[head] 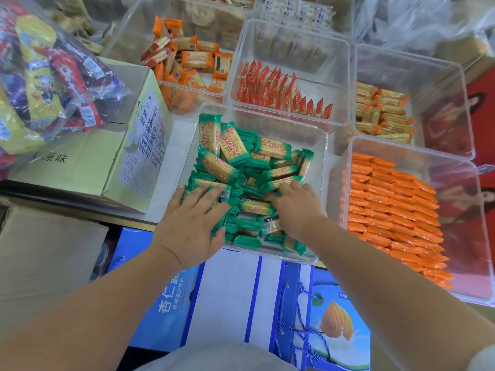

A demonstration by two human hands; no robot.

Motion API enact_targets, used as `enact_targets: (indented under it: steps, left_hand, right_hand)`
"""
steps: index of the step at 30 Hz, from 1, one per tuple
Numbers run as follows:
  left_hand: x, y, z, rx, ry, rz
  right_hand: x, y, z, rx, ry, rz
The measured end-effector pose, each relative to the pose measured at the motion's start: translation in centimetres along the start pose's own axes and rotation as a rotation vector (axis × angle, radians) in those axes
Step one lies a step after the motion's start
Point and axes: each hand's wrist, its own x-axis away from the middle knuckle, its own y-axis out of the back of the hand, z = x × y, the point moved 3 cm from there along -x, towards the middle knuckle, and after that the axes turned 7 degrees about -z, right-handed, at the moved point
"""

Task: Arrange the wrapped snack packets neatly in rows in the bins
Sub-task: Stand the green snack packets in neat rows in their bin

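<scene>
A clear plastic bin [320, 145] in the middle holds a loose jumble of green-wrapped cracker packets [233, 153]. My left hand [191, 223] lies over the packets at the bin's near left corner, fingers spread along them and thumb against their near side. My right hand [297, 207] reaches into the pile near the middle, its fingertips curled down among the green packets; what they hold is hidden.
Clear bins around it hold orange packets in neat rows [388, 204], upright red packets [276, 89], yellow-orange packets [383, 113] and loose orange packets [187, 62]. A cardboard box [88, 167] with a bag of snacks [48, 84] stands left. Blue cartons [241, 298] lie below the bin.
</scene>
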Motion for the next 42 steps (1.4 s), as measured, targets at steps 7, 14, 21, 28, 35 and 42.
enact_targets:
  steps: [7,14,21,28,35,42]
  left_hand:
    - [0.1,0.0,0.0,-0.006,-0.003,-0.017]
    - [0.1,-0.1,0.1,-0.002,0.002,-0.018]
    - [0.1,-0.2,0.1,-0.002,0.000,-0.026]
    - [0.2,-0.3,0.2,0.002,-0.006,-0.044]
    - [0.1,-0.3,0.2,0.000,-0.005,-0.036]
    - [0.1,-0.2,0.1,0.002,-0.006,-0.036]
  right_hand:
    - [-0.1,-0.2,0.3,0.045,-0.055,-0.012]
    - [0.4,1.6,0.0,-0.182,-0.072,-0.051]
    - [0.9,1.3,1.6,-0.661,-0.123,-0.007]
    - [1.1,0.1,2.1,-0.885,-0.232,-0.067]
    - [0.3,0.0,1.8,-0.508,-0.251,-0.121]
    - [0.0,-1.3,2.2,-0.464,-0.106,0.014]
